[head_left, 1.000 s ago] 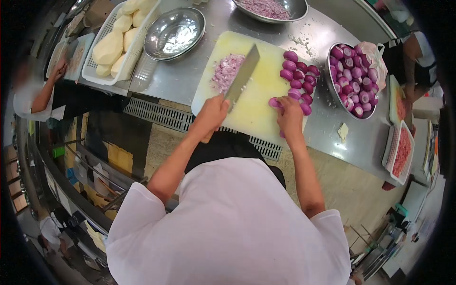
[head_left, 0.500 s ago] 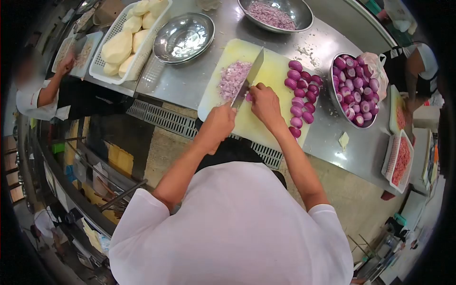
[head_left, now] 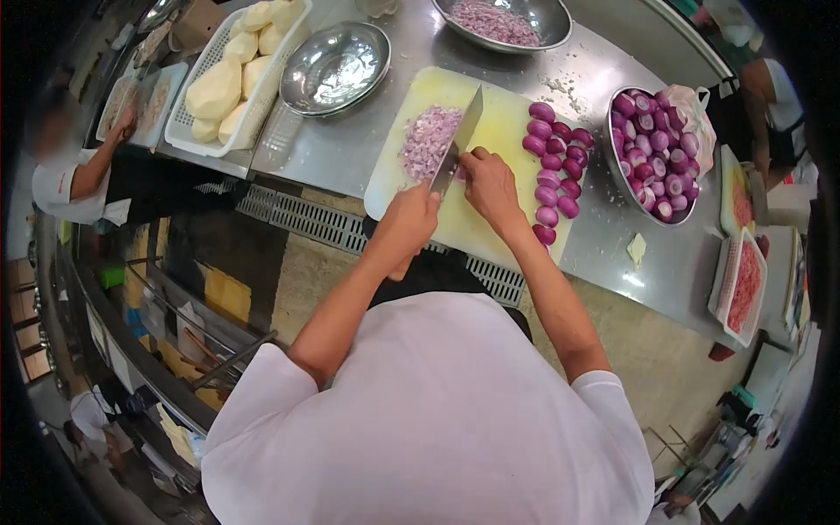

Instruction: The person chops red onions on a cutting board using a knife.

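Observation:
My left hand (head_left: 411, 216) is wrapped round the handle of a broad-bladed knife (head_left: 467, 120), whose blade points away from me over the cutting board (head_left: 490, 87). Bent fingers of my right hand (head_left: 492, 185) press a piece of red onion (head_left: 461, 172) against the board, right beside the blade; most of that piece is hidden. To the left of the knife lies a heap of finely chopped onion (head_left: 427, 140). Peeled red onions (head_left: 548, 178) stand in rows along the board's right side.
A steel bowl of peeled onions (head_left: 656, 157) stands at right, a bowl of chopped onion (head_left: 499, 22) at the back. At left are an upturned-looking steel bowl (head_left: 336, 68) and a white basket (head_left: 181, 131) of pale peeled vegetables. Co-workers (head_left: 74, 179) stand at both sides.
The whole view has shifted slightly. My left hand and the knife remain close to my right hand at the onion piece, with only a small movement between them.

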Demonstrator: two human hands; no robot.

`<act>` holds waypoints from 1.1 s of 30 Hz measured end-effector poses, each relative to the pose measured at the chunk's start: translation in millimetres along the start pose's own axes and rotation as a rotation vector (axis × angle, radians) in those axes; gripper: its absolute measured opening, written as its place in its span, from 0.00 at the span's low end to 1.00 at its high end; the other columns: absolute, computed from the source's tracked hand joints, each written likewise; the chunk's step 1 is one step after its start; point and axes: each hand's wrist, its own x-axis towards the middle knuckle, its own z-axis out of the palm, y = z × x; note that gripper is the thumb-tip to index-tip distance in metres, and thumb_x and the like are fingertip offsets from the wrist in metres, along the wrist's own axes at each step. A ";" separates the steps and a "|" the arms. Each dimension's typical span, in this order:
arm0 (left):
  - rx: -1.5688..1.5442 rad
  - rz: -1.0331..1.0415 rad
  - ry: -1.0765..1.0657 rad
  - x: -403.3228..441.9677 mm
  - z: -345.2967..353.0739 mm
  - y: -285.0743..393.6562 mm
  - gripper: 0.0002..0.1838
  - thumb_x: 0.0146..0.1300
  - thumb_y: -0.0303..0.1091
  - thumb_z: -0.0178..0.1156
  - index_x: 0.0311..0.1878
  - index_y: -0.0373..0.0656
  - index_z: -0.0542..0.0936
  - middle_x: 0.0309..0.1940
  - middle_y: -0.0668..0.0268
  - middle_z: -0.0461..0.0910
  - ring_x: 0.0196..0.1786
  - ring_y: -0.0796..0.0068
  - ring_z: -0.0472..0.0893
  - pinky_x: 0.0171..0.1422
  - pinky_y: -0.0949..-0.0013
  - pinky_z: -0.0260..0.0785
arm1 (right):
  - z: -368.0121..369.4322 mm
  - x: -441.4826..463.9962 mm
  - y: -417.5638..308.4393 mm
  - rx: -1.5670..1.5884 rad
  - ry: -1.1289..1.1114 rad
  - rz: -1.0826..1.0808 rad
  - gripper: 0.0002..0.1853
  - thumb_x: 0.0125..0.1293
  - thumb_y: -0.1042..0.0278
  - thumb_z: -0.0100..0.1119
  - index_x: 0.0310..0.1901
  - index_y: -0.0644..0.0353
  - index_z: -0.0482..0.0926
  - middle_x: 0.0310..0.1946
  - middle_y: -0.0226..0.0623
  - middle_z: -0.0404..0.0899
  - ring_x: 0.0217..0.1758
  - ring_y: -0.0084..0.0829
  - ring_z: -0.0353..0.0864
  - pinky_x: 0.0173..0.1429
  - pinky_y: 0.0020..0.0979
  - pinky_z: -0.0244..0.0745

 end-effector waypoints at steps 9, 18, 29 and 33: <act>-0.016 -0.027 -0.032 0.4 5.4 1.2 0.19 0.81 0.38 0.49 0.37 0.30 0.75 0.19 0.52 0.78 0.16 0.59 0.80 0.21 0.55 0.72 | 2.4 -3.8 3.2 0.036 0.037 -0.015 0.11 0.58 0.81 0.58 0.43 0.60 0.83 0.38 0.46 0.80 0.42 0.53 0.81 0.46 0.50 0.79; 0.008 0.024 -0.007 5.9 15.1 -5.2 0.16 0.80 0.36 0.49 0.41 0.30 0.74 0.19 0.52 0.77 0.17 0.57 0.80 0.23 0.52 0.73 | 3.8 -8.0 6.2 0.085 0.089 -0.008 0.10 0.58 0.80 0.59 0.41 0.60 0.83 0.37 0.46 0.80 0.41 0.54 0.80 0.47 0.50 0.79; 0.077 0.110 0.028 21.8 36.7 -18.7 0.16 0.78 0.34 0.50 0.43 0.27 0.78 0.26 0.38 0.82 0.32 0.36 0.85 0.43 0.42 0.77 | 9.5 -18.6 7.0 0.114 0.133 0.018 0.07 0.60 0.80 0.59 0.39 0.62 0.82 0.36 0.47 0.79 0.41 0.54 0.80 0.47 0.51 0.78; 0.011 0.040 -0.047 11.7 17.3 11.5 0.17 0.81 0.38 0.49 0.39 0.32 0.72 0.17 0.57 0.75 0.14 0.64 0.77 0.19 0.57 0.71 | 6.6 -18.4 9.3 0.136 0.168 0.002 0.06 0.61 0.80 0.59 0.39 0.62 0.82 0.35 0.47 0.80 0.42 0.54 0.81 0.47 0.51 0.78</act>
